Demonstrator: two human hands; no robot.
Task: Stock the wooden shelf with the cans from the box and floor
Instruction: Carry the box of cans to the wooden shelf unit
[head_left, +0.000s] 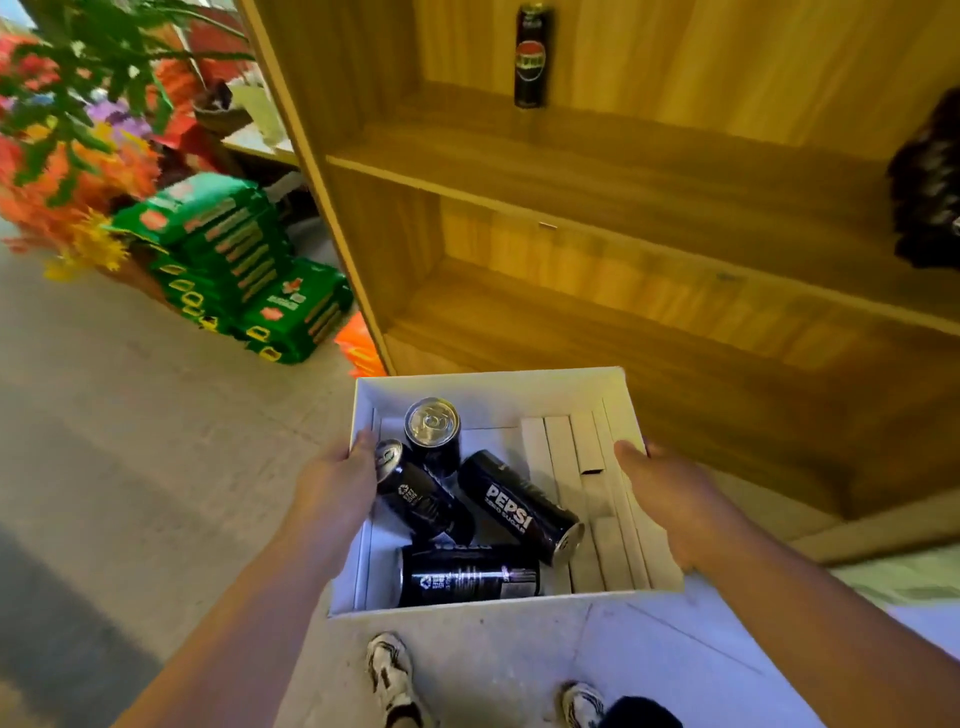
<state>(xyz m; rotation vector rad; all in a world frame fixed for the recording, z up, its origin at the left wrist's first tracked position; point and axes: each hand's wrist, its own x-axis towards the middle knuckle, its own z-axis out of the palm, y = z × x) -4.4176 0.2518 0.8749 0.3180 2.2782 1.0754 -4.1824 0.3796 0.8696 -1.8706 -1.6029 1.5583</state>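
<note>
I hold a white cardboard box (493, 387) in front of the wooden shelf (597, 176). My left hand (337, 483) grips its left wall and my right hand (670, 493) grips its right wall. Inside lie several black Pepsi cans: one upright (434, 431), one leaning by my left thumb (421, 499), one with the Pepsi label up (519, 506), and one on its side at the near wall (467, 574). A single black can (531, 57) stands upright on the upper shelf board. A blurred dark pack (927, 187) sits at the shelf's right edge.
Stacked green packages (234, 260) and orange packs (361, 353) lie on the concrete floor left of the shelf. Artificial flowers (67, 130) fill the far left. My white sneakers (389, 675) stand below the box. The lower shelf compartments hold nothing.
</note>
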